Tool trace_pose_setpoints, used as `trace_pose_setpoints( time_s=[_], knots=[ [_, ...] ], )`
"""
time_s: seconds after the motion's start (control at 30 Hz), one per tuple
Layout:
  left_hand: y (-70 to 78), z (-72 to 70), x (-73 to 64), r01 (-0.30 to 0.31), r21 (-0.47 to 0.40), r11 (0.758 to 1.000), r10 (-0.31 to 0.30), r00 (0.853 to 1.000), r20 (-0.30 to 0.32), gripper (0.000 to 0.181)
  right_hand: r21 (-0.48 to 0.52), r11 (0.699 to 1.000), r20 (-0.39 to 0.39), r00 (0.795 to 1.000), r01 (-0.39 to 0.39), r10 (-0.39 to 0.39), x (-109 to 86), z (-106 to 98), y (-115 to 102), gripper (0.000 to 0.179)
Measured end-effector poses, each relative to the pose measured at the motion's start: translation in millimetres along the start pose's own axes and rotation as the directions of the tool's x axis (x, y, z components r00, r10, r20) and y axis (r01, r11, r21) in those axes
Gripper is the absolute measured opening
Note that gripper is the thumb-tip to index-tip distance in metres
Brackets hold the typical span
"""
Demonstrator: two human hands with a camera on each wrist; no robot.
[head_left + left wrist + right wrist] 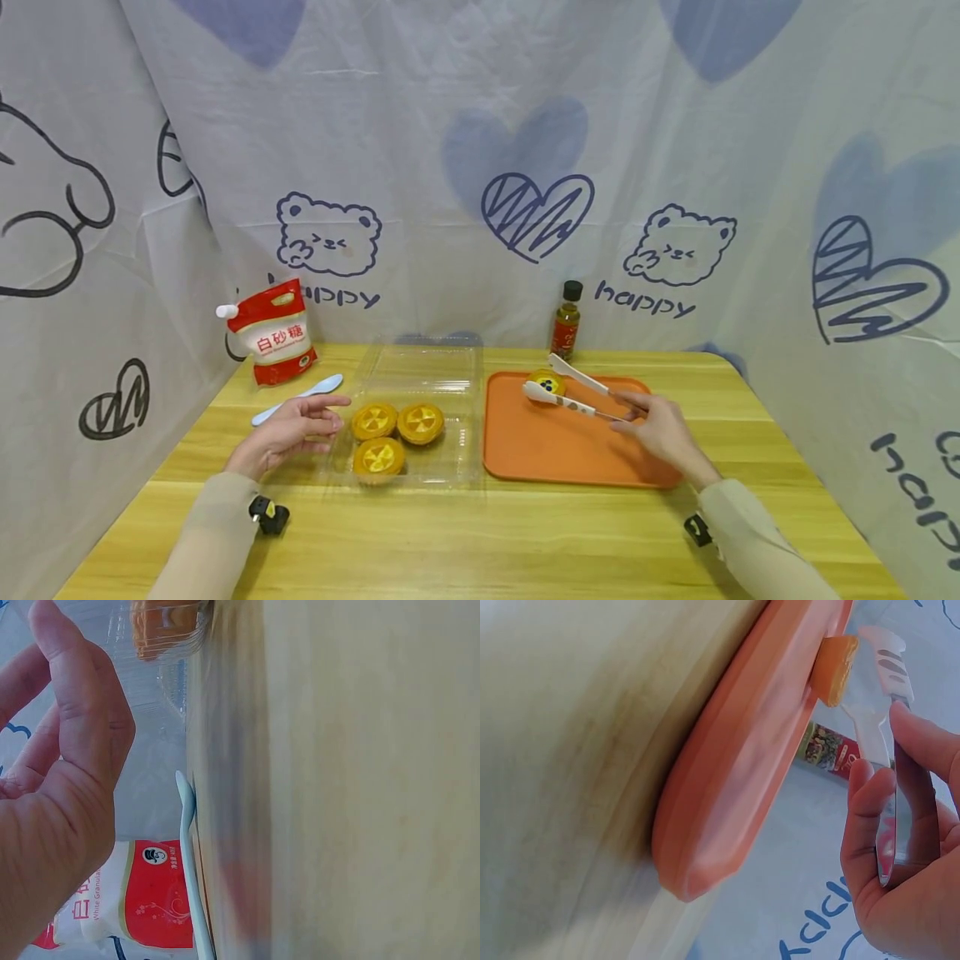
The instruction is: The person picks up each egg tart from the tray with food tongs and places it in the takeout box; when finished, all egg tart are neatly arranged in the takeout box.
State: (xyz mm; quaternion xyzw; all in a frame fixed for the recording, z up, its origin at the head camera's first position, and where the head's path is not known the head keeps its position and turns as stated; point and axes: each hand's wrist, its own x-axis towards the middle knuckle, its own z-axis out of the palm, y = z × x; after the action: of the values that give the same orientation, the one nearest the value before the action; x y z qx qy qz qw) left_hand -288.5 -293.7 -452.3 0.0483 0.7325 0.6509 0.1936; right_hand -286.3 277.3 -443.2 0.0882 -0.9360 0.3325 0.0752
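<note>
My right hand [660,429] grips a pair of tongs [581,406] with white tips and metal arms. The tips are spread above the orange tray [525,446], near an egg tart [547,382] with dark dots on top that sits at the tray's far left. In the right wrist view, the tart [834,671] stands just off the tong tips. My left hand [296,429] hovers with relaxed fingers at the left side of a clear plastic box [457,454], holding nothing. Inside the box lie three egg tarts [378,458]; its lid [423,367] is folded back.
A red and white sugar bag [277,333] with a white spout stands at the back left. A pale blue spoon [300,398] lies in front of it. Behind the tray stands a small bottle [566,325] with a black cap. A printed cloth hangs around the wooden table [465,542].
</note>
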Motion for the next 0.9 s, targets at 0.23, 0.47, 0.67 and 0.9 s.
trace_pose_setpoints(
  time_s=[0.23, 0.47, 0.67, 0.9],
  knots=[
    [-0.4, 0.2, 0.1, -0.006, -0.001, 1.000, 0.006, 1.000, 0.001, 0.058, -0.045, 0.999, -0.013, 1.000, 0.016, -0.016, 0.6, -2.0, 2.6, 0.049],
    [-0.8, 0.0, 1.0, -0.004, 0.008, 1.000, 0.004, 1.000, -0.009, 0.058, -0.067, 0.998, -0.010, 1.000, 0.015, -0.016, 1.3, 0.8, 6.3, 0.047],
    [-1.5, -1.0, 2.2, -0.003, 0.004, 1.000, 0.003, 1.000, -0.005, 0.058, -0.077, 0.997, -0.010, 1.000, -0.010, 0.010, 3.4, 3.6, 5.1, 0.049],
    [-2.1, -1.3, 2.5, 0.000, 0.001, 1.000, 0.000, 1.000, -0.001, 0.058, -0.105, 0.994, -0.026, 1.000, -0.019, 0.016, 6.9, 6.4, 4.1, 0.047]
  ],
)
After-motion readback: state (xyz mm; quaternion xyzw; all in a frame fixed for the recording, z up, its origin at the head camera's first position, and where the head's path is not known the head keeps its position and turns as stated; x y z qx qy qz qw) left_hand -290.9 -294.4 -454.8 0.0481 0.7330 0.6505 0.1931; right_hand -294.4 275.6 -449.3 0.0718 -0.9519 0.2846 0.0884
